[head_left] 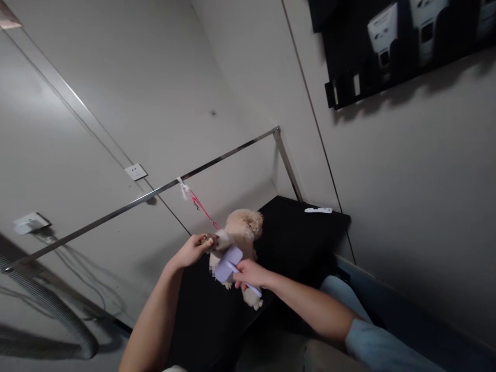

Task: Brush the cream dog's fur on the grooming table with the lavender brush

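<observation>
1. The dog (pixel 239 235) is just past the fingers of both hands, and the lilac brush (pixel 228 263) reaches out ahead of the right fingers, its back facing me and its bristles hidden.
2. The right hand (pixel 251 274) has its fingers wrapped round the brush handle. If that grip bears down too hard or hits a tangle, I'd expect the coat to be tugged and the dog to flinch.
3. The left hand (pixel 194 249) has its fingers bent against the dog; whether they pinch anything, I can't tell. A loose hold could let the dog twist.
4. Beyond the left fingertips, a pink lead (pixel 202 207) slants up to the metal rail (pixel 217 159); a sudden lunge could jerk it.
5. Under both hands lies the black table (pixel 199 320). A paw near its close edge might slip if the dog backs away.
</observation>
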`<state>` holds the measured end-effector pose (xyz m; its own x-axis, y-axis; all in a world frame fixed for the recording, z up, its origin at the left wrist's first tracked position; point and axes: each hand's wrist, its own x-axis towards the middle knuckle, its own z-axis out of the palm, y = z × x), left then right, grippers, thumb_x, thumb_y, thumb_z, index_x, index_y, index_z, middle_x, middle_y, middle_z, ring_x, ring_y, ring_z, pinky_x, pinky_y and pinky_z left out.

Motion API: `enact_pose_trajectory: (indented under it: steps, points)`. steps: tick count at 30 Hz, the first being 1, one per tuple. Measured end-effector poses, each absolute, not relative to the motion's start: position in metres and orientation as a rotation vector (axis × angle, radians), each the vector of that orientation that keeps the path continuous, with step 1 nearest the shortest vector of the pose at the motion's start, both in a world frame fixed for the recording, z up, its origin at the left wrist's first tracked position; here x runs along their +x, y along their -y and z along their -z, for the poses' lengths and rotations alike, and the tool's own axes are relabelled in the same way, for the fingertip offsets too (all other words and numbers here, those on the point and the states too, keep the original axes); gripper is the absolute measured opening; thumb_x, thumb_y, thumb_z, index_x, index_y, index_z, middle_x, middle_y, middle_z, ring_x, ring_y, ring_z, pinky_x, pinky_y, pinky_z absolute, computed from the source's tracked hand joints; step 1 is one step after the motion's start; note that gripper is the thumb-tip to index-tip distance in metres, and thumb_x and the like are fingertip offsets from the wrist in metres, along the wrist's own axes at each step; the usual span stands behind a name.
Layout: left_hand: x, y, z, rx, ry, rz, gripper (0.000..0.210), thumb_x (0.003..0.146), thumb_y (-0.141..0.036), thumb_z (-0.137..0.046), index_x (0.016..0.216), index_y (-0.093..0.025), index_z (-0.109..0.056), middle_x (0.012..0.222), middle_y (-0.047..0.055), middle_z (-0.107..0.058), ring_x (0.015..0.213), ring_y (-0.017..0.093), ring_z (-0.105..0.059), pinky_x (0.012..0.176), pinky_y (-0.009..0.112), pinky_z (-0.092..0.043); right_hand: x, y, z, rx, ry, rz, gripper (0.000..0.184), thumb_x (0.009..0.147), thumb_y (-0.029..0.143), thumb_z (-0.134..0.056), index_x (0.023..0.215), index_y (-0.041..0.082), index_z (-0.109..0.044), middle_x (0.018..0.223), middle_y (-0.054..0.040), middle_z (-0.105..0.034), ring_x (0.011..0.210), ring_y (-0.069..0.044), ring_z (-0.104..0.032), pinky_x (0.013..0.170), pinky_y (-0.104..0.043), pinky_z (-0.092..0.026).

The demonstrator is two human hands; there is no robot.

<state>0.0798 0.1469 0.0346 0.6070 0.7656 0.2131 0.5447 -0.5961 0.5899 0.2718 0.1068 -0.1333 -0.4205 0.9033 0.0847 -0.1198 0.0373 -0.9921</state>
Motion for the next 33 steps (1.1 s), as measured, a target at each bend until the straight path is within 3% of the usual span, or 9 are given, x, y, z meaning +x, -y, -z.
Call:
enact_pose_trajectory:
  steps: [4,8,13,19,22,24,27,30,33]
  points:
    - [0.068,-0.141,-0.027,2.353,-1.072,-0.653,0.061,0.085,-0.071,-0.066,0.097,-0.013,-0.080,0.092,0.012,-0.080,0.082,0.024,-0.070,0.078,0.036,-0.058,0.270,-0.104,0.131,-0.785,1.456,-1.329,0.013,0.078,0.007,-0.072,0.074,0.016,-0.063,0.064,0.0030,-0.067,0.057,-0.010,-0.061,0.057,-0.019,-0.045]
    - [0.058,-0.127,-0.015,2.295,-1.084,-0.693,0.064,0.083,-0.071,-0.068,0.106,-0.013,-0.081,0.102,0.015,-0.082,0.090,0.027,-0.073,0.086,0.040,-0.059,0.269,-0.096,0.133,-0.908,1.524,-1.443,0.013,0.082,0.011,-0.068,0.071,0.015,-0.062,0.062,0.0023,-0.065,0.050,-0.009,-0.057,0.052,-0.020,-0.044]
    - [0.044,-0.121,-0.006,2.232,-1.118,-0.821,0.065,0.082,-0.073,-0.069,0.108,-0.014,-0.082,0.107,0.016,-0.082,0.098,0.030,-0.075,0.095,0.045,-0.058,0.272,-0.103,0.122,-0.713,1.612,-1.245,0.005,0.079,0.012,-0.070,0.076,0.015,-0.068,0.064,0.0027,-0.065,0.058,-0.011,-0.058,0.056,-0.020,-0.041]
    - [0.032,-0.133,0.003,2.172,-1.160,-0.945,0.071,0.075,-0.081,-0.069,0.094,-0.014,-0.082,0.096,0.016,-0.082,0.092,0.031,-0.076,0.092,0.044,-0.059,0.276,-0.106,0.162,-1.092,1.484,-1.413,0.015,0.078,0.010,-0.067,0.064,0.014,-0.065,0.054,0.0027,-0.060,0.047,-0.010,-0.052,0.050,-0.020,-0.037]
    - [0.036,-0.140,0.004,2.124,-1.156,-1.020,0.070,0.075,-0.079,-0.072,0.098,-0.013,-0.082,0.097,0.016,-0.082,0.090,0.030,-0.076,0.089,0.042,-0.060,0.265,-0.104,0.157,-0.853,1.547,-1.374,0.004,0.076,0.012,-0.071,0.074,0.014,-0.073,0.062,0.0022,-0.066,0.055,-0.010,-0.057,0.054,-0.020,-0.041]
    - [0.040,-0.142,0.003,2.105,-1.155,-1.050,0.071,0.074,-0.078,-0.074,0.099,-0.013,-0.082,0.094,0.015,-0.082,0.085,0.028,-0.076,0.084,0.041,-0.061,0.263,-0.108,0.144,-0.700,1.520,-1.288,0.008,0.076,0.014,-0.073,0.083,0.014,-0.077,0.069,0.0018,-0.070,0.063,-0.011,-0.059,0.060,-0.021,-0.044]
    - [0.042,-0.141,0.002,2.129,-1.176,-1.102,0.074,0.071,-0.081,-0.074,0.094,-0.011,-0.082,0.086,0.015,-0.081,0.077,0.026,-0.074,0.078,0.038,-0.061,0.268,-0.109,0.139,-0.829,1.445,-1.255,0.003,0.077,0.017,-0.075,0.077,0.014,-0.075,0.063,0.0020,-0.068,0.063,-0.013,-0.059,0.061,-0.022,-0.046]
    - [0.039,-0.139,0.004,2.169,-1.223,-1.133,0.075,0.071,-0.084,-0.071,0.091,-0.012,-0.082,0.086,0.016,-0.082,0.075,0.027,-0.074,0.074,0.038,-0.061,0.270,-0.102,0.150,-0.962,1.437,-1.299,0.013,0.078,0.022,-0.077,0.068,0.014,-0.073,0.055,0.0021,-0.062,0.055,-0.012,-0.056,0.057,-0.022,-0.045]
    - [0.035,-0.137,0.009,2.198,-1.238,-1.142,0.072,0.074,-0.081,-0.070,0.093,-0.013,-0.083,0.092,0.016,-0.082,0.080,0.028,-0.076,0.077,0.039,-0.061,0.261,-0.101,0.147,-0.875,1.507,-1.251,0.006,0.078,0.020,-0.077,0.079,0.014,-0.077,0.063,0.0011,-0.067,0.059,-0.012,-0.059,0.060,-0.022,-0.046]
